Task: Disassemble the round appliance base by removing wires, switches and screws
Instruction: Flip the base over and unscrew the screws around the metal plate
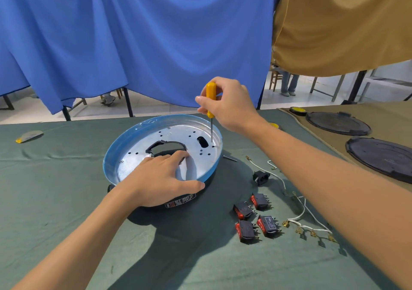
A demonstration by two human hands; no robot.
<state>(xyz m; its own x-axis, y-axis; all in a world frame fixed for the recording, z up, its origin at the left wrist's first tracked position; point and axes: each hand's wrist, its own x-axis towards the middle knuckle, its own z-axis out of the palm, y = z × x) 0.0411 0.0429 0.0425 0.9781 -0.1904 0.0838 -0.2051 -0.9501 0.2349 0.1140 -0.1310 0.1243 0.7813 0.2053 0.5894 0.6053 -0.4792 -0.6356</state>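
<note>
At the far left a small grey and yellow object lies on the green-covered table. The round appliance base sits in the middle of the table, blue rim up, its silvery plate showing. The left hand clasps the base's near rim, thumb outside and fingers spread inside beside the central hole. The right hand grips a yellow-handled screwdriver, held upright, its tip on the plate near the far right edge. To the right of the base lie a black power socket, four black switches with red rockers, and loose white wires with brass terminals. Two dark round discs rest on a tan cloth at the far right.
</note>
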